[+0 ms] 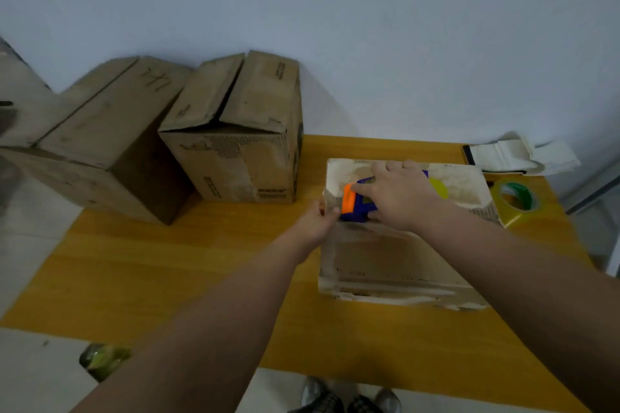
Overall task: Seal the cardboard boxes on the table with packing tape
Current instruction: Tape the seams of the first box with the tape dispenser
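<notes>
Both hands work the pale box (385, 255) at centre right, left hand (318, 220) pinching its left edge, right hand (399, 194) curled round the blue-and-orange tape dispenser (355, 203) on top; should the left grip slacken, the box could slide and the tape run crooked.

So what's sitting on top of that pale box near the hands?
A blue tape dispenser with an orange end, gripped by the right hand; the left hand holds the box at its left edge. The flap seam beneath is covered.
</notes>
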Demonstrator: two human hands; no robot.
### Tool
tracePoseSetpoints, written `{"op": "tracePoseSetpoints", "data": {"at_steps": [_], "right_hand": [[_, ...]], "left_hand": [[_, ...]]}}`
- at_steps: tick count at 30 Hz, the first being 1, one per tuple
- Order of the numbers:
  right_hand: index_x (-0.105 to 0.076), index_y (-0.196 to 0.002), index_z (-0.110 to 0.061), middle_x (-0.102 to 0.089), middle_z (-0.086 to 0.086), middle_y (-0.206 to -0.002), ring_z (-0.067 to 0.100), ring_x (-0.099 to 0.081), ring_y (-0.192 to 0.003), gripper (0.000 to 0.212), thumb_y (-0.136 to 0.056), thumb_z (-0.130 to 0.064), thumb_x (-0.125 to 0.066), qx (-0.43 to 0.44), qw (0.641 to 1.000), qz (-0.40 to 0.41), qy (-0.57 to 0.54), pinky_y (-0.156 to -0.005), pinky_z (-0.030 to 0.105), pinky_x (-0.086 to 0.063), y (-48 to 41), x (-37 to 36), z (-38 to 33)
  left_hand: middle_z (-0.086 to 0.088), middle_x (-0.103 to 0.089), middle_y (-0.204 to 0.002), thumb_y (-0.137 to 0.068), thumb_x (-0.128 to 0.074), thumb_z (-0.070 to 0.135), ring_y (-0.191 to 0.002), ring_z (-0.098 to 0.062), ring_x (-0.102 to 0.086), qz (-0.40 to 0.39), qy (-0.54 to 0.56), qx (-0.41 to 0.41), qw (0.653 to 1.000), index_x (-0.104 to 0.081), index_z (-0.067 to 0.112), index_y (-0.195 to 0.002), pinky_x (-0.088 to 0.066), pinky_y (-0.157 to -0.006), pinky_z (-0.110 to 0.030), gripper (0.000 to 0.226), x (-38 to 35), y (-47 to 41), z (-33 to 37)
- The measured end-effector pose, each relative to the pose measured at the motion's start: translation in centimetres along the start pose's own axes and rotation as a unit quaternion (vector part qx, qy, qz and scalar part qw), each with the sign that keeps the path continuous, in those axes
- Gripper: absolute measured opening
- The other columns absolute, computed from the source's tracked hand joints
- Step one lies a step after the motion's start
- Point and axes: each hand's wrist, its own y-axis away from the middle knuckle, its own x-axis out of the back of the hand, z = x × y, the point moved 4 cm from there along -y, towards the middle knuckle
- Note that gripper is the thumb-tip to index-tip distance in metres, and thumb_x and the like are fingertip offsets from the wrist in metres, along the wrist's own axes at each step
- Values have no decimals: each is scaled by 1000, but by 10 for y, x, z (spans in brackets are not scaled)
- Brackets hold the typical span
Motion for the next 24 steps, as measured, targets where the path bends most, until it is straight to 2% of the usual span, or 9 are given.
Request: {"op": "tracePoseSetpoints", "data": {"at_steps": [2, 5, 8, 11, 14, 17, 20, 22, 24], "right_hand": [[-24, -147, -34, -41, 12, -137, 33, -43, -121, 64, -91, -55, -48, 7, 1000, -5, 0, -95, 44, -37, -1, 0, 0], [-19, -148, -31, -43, 11, -137, 31, -46, -120, 76, -86, -57, -54, 17, 999, -5, -27, -91, 43, -39, -3, 1, 6], [-29, -141, -28, -50, 8, -127, 29, -49, -113, 75, -79, -57, -59, 19, 996, 1, -86, -86, 41, -41, -3, 2, 19], [-32, -141, -37, -47, 5, -124, 28, -47, -111, 65, -82, -53, -54, 26, 994, -7, -103, -80, 37, -37, -1, -2, 31], [-31, -142, -41, -46, 4, -123, 28, -48, -107, 64, -84, -54, -53, 20, 993, -15, -116, -75, 36, -35, -2, -5, 35], [-33, -141, -41, -48, 3, -120, 27, -50, -104, 62, -85, -57, -52, 22, 993, -11, -112, -71, 32, -33, -6, -4, 32], [-33, -141, -43, -49, 3, -119, 25, -51, -103, 62, -84, -59, -52, 20, 993, 1, -115, -70, 31, -33, -5, -4, 35], [-31, -142, -43, -48, 2, -121, 25, -50, -104, 64, -83, -62, -52, 15, 993, 7, -116, -71, 32, -33, -3, -6, 37], [-30, -143, -44, -48, 2, -123, 25, -50, -106, 68, -82, -65, -51, 13, 993, 10, -118, -71, 32, -32, 0, -8, 36]], "left_hand": [[-6, -48, -137, -98, -44, 37, -118, -23, -51, -13, 33, 49, 998, -28, 16, -145, -45, -96, -42, 54, -5, 2, -3], [1, -61, -112, -98, -43, 37, -101, -16, -58, -36, 75, 76, 994, -47, 22, -130, -49, -85, -37, 36, -7, 6, -8], [-4, -55, -124, -98, -40, 39, -113, -21, -50, -43, 43, 98, 993, -53, 21, -119, -32, -107, -45, 30, -1, 4, -15], [-5, -44, -140, -99, -39, 37, -115, -18, -46, -50, -5, 71, 996, -43, 22, -134, -31, -100, -36, 39, 3, -1, -8], [-4, -48, -136, -98, -42, 37, -117, -20, -48, -65, 42, 56, 995, -28, 27, -146, -41, -97, -37, 51, -1, -4, -10], [-7, -43, -141, -96, -43, 41, -125, -25, -42, -91, 22, 80, 992, -28, 24, -146, -30, -108, -44, 55, -2, -8, -25], [1, 0, -159, -90, -53, 47, -144, -19, -7, -93, -178, -23, 979, 2, 28, -151, -17, -112, -40, 84, 8, -19, -22], [10, 26, -154, -71, -52, 78, -139, -8, 17, -83, -377, -122, 915, 19, 32, -147, -2, -113, -38, 113, 14, -27, -12], [13, 35, -148, -52, -40, 94, -136, -8, 28, -93, -493, -176, 847, 24, 32, -144, 9, -111, -35, 127, 17, -36, -6]]}}
